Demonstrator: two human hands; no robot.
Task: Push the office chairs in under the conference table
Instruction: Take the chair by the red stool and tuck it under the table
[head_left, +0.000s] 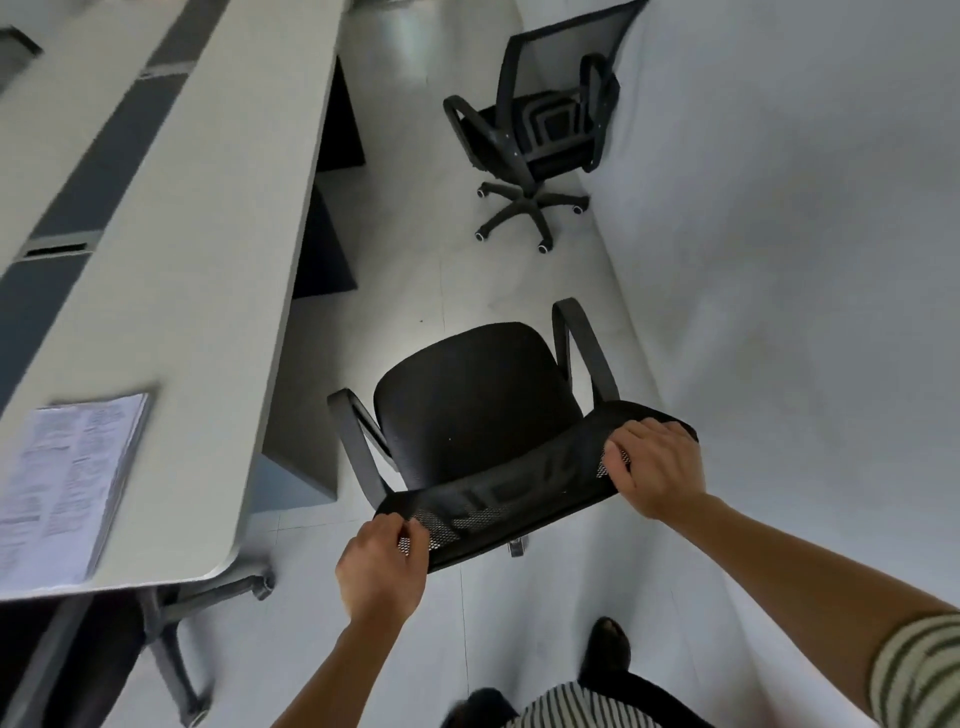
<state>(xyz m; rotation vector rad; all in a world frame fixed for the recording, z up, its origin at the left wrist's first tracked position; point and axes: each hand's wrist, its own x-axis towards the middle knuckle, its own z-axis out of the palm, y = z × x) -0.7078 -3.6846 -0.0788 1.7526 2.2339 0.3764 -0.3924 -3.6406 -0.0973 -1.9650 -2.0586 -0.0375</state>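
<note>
A black mesh office chair (478, 410) stands in the aisle just right of the long pale conference table (197, 270), its seat out from under the tabletop. My left hand (382, 569) grips the left end of the chair's backrest top. My right hand (657, 467) grips the right end of the same backrest. A second black office chair (535, 130) stands farther down the aisle, close to the white wall and apart from the table. The wheeled base of a third chair (176, 639) shows beneath the table's near corner.
A white wall (779, 260) runs along the right, leaving a narrow aisle of light floor tiles. A sheaf of printed papers (67, 483) lies on the table's near end. Dark table supports (327, 249) stand under the tabletop edge. My shoes (605, 649) are at the bottom.
</note>
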